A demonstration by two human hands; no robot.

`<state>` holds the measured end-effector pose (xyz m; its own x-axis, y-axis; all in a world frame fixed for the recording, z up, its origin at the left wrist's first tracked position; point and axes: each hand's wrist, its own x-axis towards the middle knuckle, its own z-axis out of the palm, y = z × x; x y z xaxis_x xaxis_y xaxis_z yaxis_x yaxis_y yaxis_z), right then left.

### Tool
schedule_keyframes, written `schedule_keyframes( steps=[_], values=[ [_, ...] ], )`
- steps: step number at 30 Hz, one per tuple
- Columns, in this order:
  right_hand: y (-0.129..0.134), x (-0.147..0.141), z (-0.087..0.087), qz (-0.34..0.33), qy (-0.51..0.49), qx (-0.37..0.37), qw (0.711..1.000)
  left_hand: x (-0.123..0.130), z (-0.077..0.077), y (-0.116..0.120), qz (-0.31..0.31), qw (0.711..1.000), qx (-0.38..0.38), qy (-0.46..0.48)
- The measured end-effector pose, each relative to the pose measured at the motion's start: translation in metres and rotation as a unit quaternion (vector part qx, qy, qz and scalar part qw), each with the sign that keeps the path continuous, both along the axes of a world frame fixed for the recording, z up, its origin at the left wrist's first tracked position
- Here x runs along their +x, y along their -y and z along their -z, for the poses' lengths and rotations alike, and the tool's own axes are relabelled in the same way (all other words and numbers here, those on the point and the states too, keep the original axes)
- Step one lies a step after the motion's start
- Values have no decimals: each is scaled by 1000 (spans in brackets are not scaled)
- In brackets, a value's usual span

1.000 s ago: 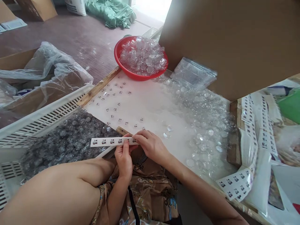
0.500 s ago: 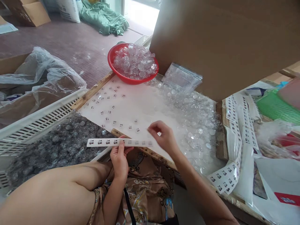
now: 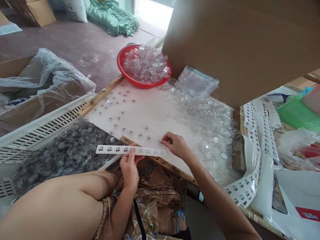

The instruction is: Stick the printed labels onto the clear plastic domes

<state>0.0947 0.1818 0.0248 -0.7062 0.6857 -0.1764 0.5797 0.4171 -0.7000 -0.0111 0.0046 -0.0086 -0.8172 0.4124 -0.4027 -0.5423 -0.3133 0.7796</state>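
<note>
My left hand (image 3: 130, 163) pinches a narrow white sticker strip (image 3: 107, 149) between thumb and fingers. Small black-and-white panda stickers line its left part; the right part shows only faint marks. My right hand (image 3: 175, 144) is closed in a pinch just beyond the strip's right end, low over the white board (image 3: 152, 113). A tiny dark spot at its fingertips looks like a panda sticker (image 3: 161, 142), partly hidden by the fingers. Loose panda stickers (image 3: 140, 134) are scattered over the board's left side. Clear round domes (image 3: 207, 133) are heaped along its right side.
A red basin (image 3: 121, 63) of clear domes stands at the board's far end. A white crate (image 3: 57, 120) with dark-looking domes is at left. Wooden edging (image 3: 105, 91) borders the board; a large cardboard panel (image 3: 225, 43) rises behind. Sticker sheets (image 3: 241, 190) hang at right.
My right hand has come down to the board, its fingertips now pinched near the surface. The left hand keeps its hold on the strip. The whole view has shifted slightly.
</note>
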Motion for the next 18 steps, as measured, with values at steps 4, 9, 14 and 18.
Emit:
schedule_keyframes(
  steps=[4, 9, 14, 18],
  values=[
    [-18, -3, -7, 54, -25, 24, 998, 0, 1, 0, 1, 1000, 1, -1],
    [-47, -21, -5, 78, -28, 28, 996, 0, 1, 0, 1, 1000, 10, 6],
    [-58, -37, 5, 63, -3, 5, 998, -1, 0, 0, -5, 1000, 2, 11],
    [-59, -42, 10, 64, 12, 9, 998, -1, 2, 1, 2, 1000, 1, 7]
  ],
)
